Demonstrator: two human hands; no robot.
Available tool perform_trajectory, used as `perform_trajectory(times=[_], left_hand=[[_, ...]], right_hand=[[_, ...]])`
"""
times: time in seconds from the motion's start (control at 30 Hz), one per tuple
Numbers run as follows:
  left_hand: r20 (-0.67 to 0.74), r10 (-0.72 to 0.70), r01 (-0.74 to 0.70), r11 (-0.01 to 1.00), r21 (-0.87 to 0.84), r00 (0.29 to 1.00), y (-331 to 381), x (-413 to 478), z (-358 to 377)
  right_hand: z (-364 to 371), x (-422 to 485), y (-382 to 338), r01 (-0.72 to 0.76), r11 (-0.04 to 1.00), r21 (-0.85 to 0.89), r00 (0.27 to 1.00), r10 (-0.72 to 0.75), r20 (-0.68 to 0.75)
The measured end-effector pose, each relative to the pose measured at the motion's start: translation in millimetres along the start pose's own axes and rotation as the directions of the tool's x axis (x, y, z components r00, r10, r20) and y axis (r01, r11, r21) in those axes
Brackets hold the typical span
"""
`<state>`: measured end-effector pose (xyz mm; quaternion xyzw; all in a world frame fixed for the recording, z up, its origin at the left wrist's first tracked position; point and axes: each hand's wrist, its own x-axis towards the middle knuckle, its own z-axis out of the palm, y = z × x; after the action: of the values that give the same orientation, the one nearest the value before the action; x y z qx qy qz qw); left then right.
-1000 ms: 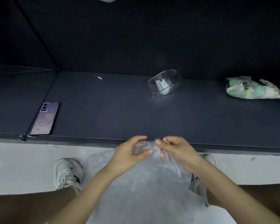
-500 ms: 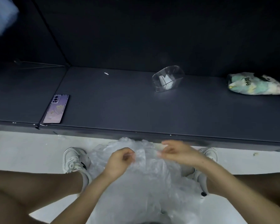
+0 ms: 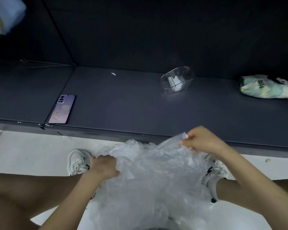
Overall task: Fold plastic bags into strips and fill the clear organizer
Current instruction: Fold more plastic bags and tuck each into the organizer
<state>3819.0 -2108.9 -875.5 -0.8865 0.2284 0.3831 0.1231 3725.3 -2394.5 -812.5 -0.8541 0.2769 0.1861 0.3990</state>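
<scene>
From my head camera, I look down at my two hands over the floor, between my white shoes [image 3: 78, 161]. My right hand [image 3: 201, 141] pinches one corner of the crumpled clear plastic bag [image 3: 153, 171] and holds it up near the front edge of the dark worktop [image 3: 131, 105]. My left hand [image 3: 105, 166] is lower, with its fingers curled into the left side of the same bag. The bag is stretched between both hands and the rest of it lies loose over my lap and the floor.

The clear organizer [image 3: 177, 80] stands far back on the worktop, well apart from my hands, with something white and folded inside it. A phone [image 3: 61, 109] lies to the left and a printed packet [image 3: 266, 87] to the right.

I think I am at the spreading step, and the folding is not yet begun. The next move needs the bag flat and its edges brought together, so that a narrow strip can be made.
</scene>
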Motion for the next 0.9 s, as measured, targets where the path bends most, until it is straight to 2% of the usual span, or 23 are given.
perform_trajectory(times=[0.03, 0.07, 0.13, 0.17, 0.2, 0.23, 0.27, 0.33, 0.37, 0.4, 0.47, 0.53, 0.57, 0.63, 0.7, 0.8, 0.87, 0.9], left_hand=[[0.044, -0.051, 0.05, 0.999, 0.021, 0.998, -2.0, -3.5, -7.7], [0.009, -0.093, 0.093, 0.995, 0.021, 0.996, -2.2, -9.0, -18.7], [-0.204, -0.112, 0.112, 0.994, -0.011, 0.972, -1.1, -20.6, -44.0], [-0.314, -0.06, 0.029, 0.994, -0.101, 0.947, 1.7, -25.5, -56.2], [-0.384, 0.018, -0.127, 0.957, -0.261, 0.923, 7.6, -31.8, -68.5], [-0.431, 0.105, -0.314, 0.837, -0.449, 0.896, 16.6, -38.0, -78.8], [-0.462, 0.183, -0.456, 0.662, -0.595, 0.868, 29.3, -47.7, -88.9], [-0.536, 0.216, -0.576, 0.381, -0.723, 0.816, 55.3, -58.4, -99.8], [-0.577, 0.169, -0.6, 0.289, -0.746, 0.799, 66.1, -58.7, -99.8], [-0.608, 0.112, -0.615, 0.242, -0.75, 0.786, 74.3, -57.5, -99.5], [-0.646, 0.042, -0.629, 0.283, -0.724, 0.762, 83.0, -51.7, -96.4], [-0.689, -0.013, -0.642, 0.352, -0.682, 0.725, 84.1, -42.5, -94.1], [-0.711, -0.041, -0.659, 0.342, -0.67, 0.702, 82.1, -37.2, -94.0], [-0.726, -0.071, -0.687, 0.274, -0.673, 0.684, 74.8, -27.3, -97.6], [-0.702, -0.102, -0.68, 0.184, -0.71, 0.705, 62.9, -17.1, -103.6], [-0.649, -0.13, -0.65, 0.041, -0.759, 0.75, 46.4, -7.5, -115.1], [-0.636, -0.129, -0.641, 0.007, -0.768, 0.761, 39.0, -2.2, -121.6], [-0.635, -0.116, -0.639, 0.001, -0.769, 0.764, 36.1, 0.1, -124.8]], right_hand=[[-8.6, -2.5, -6.8, 0.004, 1.0, 0.023, 1.0, -0.004, -0.022], [-14.8, -4.1, -13.7, 0.014, 0.999, 0.034, 1.0, -0.013, -0.026], [-22.7, -5.2, -27.7, 0.021, 0.999, 0.036, 1.0, -0.021, 0.011], [-24.8, -4.8, -35.9, 0.02, 0.999, 0.047, 0.999, -0.022, 0.04], [-25.8, -3.9, -43.9, 0.02, 0.997, 0.076, 0.997, -0.025, 0.072], [-25.3, -1.9, -51.2, 0.016, 0.991, 0.131, 0.995, -0.029, 0.1], [-23.5, 1.2, -57.8, 0.011, 0.979, 0.204, 0.994, -0.034, 0.107], [-19.7, 8.5, -71.5, 0.012, 0.931, 0.366, 0.999, -0.031, 0.044], [-17.2, 11.8, -77.9, 0.012, 0.894, 0.448, 1.0, -0.015, 0.002], [-15.4, 15.7, -84.1, 0.013, 0.849, 0.528, 0.999, 0.005, -0.031], [-13.9, 22.5, -93.8, 0.015, 0.756, 0.654, 0.997, 0.041, -0.07], [-15.4, 28.4, -99.8, 0.024, 0.712, 0.702, 0.993, 0.062, -0.097], [-16.7, 30.9, -100.9, 0.028, 0.702, 0.711, 0.992, 0.069, -0.108], [-20.4, 35.9, -98.6, 0.027, 0.708, 0.706, 0.987, 0.093, -0.131], [-27.3, 41.4, -90.9, 0.037, 0.736, 0.676, 0.976, 0.118, -0.181], [-38.0, 43.8, -80.0, 0.115, 0.721, 0.683, 0.942, 0.138, -0.304], [-40.7, 39.6, -76.5, 0.22, 0.759, 0.612, 0.924, 0.039, -0.381], [-39.8, 37.2, -76.8, 0.265, 0.772, 0.578, 0.934, -0.057, -0.353]])
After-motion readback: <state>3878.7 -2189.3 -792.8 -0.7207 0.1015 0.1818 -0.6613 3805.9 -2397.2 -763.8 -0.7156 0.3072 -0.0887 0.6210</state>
